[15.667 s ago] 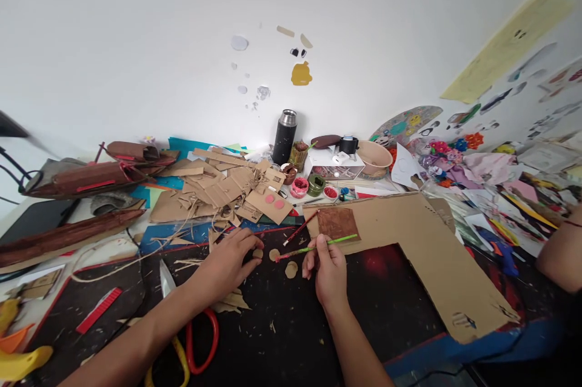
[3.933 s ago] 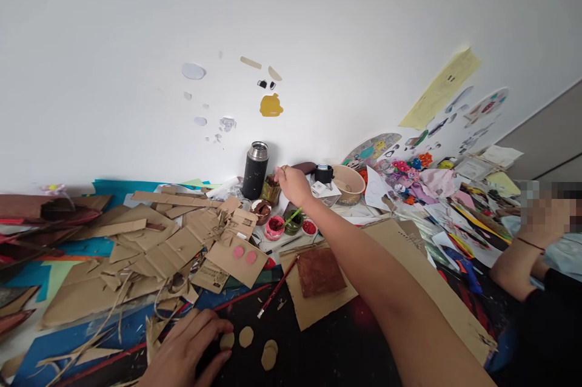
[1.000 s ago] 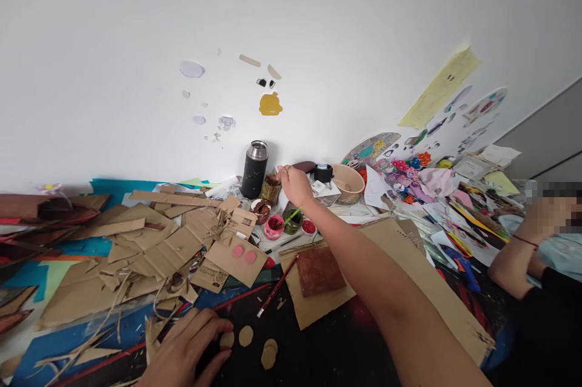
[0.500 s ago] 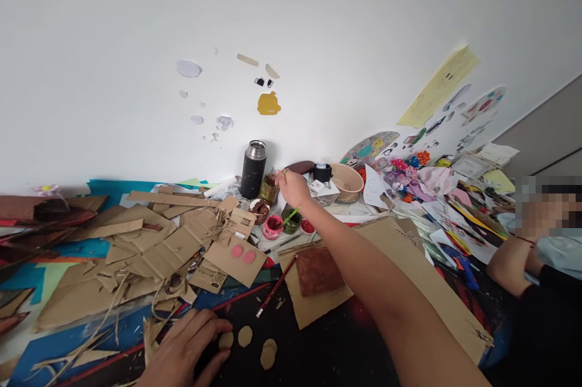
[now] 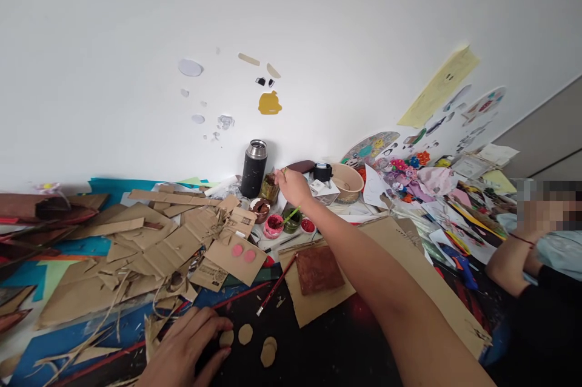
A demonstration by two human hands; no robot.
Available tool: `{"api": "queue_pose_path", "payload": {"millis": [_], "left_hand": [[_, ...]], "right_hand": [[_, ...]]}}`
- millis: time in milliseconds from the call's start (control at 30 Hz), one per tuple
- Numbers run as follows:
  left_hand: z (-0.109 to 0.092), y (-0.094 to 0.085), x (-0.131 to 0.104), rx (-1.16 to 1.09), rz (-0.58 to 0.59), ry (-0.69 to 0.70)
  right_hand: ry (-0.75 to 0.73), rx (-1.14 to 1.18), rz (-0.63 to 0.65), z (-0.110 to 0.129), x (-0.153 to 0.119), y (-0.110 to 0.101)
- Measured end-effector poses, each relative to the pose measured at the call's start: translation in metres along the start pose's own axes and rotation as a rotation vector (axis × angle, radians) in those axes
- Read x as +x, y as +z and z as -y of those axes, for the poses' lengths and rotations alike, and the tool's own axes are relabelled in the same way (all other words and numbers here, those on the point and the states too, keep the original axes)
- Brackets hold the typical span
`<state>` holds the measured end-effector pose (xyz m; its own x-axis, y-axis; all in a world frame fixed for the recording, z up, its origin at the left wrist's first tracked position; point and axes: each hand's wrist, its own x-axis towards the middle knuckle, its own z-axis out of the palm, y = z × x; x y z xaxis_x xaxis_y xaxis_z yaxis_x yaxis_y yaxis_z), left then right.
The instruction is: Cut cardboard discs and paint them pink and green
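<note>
At the bottom left, my left hand (image 5: 188, 344) rests low over the black tabletop. Its thumb and forefinger curl around a small round cardboard disc (image 5: 226, 338). Another cardboard disc (image 5: 245, 333) lies just right of it, and two overlapping discs (image 5: 268, 352) lie farther right. My right hand (image 5: 293, 187) reaches to the back, its fingers pinched together at the rim of a glass jar (image 5: 270, 189) with murky contents. What those fingers hold is too small to make out. Close by are a pink paint pot (image 5: 273, 226), a green pot (image 5: 291, 221) and a red pot (image 5: 308, 225).
A black flask (image 5: 253, 170) stands beside the jar. Torn cardboard (image 5: 154, 241) is heaped at left. A paintbrush (image 5: 276, 286) lies beside a brown-painted panel (image 5: 319, 270) on a cardboard sheet. At right are a blue glue gun (image 5: 461, 265) and another person's arm (image 5: 511, 262).
</note>
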<state>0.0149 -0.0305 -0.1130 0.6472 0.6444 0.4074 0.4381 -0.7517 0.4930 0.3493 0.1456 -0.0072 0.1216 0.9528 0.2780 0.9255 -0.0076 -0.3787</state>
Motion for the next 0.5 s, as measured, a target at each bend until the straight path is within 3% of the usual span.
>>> {"api": "queue_pose_path", "payload": {"millis": [500], "left_hand": [[0.0014,0.0012,-0.001,-0.025,0.005,-0.012]], "right_hand": [[0.022,0.007,-0.051,-0.0018,0.0008,0.0005]]}}
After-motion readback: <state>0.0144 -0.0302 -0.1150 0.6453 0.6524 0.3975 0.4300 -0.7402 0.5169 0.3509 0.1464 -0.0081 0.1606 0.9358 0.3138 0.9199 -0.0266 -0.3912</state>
